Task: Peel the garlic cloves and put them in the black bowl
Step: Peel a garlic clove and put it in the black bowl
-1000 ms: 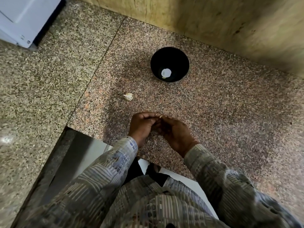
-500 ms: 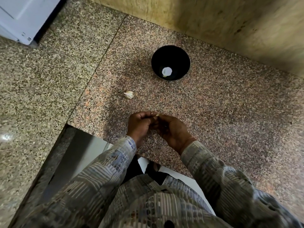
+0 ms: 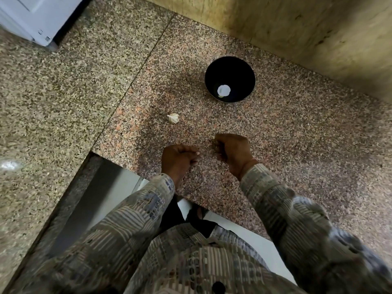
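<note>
The black bowl (image 3: pixel 230 66) stands on the granite counter near the back wall, with a white piece (image 3: pixel 223 90) lying at its bottom. An unpeeled garlic piece (image 3: pixel 173 118) lies on the counter, left of and nearer than the bowl. My left hand (image 3: pixel 178 159) hovers near the counter's front edge and pinches a small pale scrap of garlic skin (image 3: pixel 197 153) at its fingertips. My right hand (image 3: pixel 232 148) is a little farther forward and apart from the left. Its fingers are curled tight around a garlic clove that is almost wholly hidden.
The granite counter (image 3: pixel 297 145) ends at a tan wall (image 3: pixel 297 28) just behind the bowl. A white appliance (image 3: pixel 36 15) stands at the far left corner. The counter has a cut-out corner (image 3: pixel 91 153) at my left, with the floor below.
My hands, pressed together over the clove before, have pulled apart. The right hand has moved forward and right towards the bowl; the left has stayed near the edge.
</note>
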Tool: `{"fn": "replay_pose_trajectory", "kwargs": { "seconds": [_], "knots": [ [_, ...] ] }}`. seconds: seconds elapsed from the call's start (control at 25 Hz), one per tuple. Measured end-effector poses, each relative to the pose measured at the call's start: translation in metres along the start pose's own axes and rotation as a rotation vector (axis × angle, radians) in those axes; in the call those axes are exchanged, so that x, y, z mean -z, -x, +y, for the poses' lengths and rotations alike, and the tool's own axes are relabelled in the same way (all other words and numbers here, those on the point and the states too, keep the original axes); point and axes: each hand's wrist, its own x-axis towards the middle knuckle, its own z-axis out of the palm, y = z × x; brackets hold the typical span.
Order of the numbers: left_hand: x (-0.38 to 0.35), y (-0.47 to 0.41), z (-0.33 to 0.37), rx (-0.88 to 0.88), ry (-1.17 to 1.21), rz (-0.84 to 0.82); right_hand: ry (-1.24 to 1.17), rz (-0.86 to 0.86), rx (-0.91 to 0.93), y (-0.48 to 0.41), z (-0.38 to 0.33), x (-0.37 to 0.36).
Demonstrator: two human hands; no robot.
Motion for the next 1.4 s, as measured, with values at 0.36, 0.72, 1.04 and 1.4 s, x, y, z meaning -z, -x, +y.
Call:
{"fn": "replay_pose_trajectory", "kwargs": {
  "seconds": [0.36,0.72,1.04,1.4],
  "knots": [
    [0.006,0.006,0.004,0.021,0.065,-0.023,0.732,0.212,0.361,-0.025,-0.015,-0.008],
    [0.027,0.013,-0.001,0.086,0.324,-0.056,0.056,0.069,0.124,0.02,0.037,0.008],
    [0.05,0.039,-0.001,0.057,0.495,-0.058,-0.214,-0.23,-0.013,0.052,0.037,-0.017],
    [0.113,0.089,-0.013,-0.048,0.602,0.003,-0.192,-0.48,-0.005,0.1,0.037,-0.071]
  ]
}}
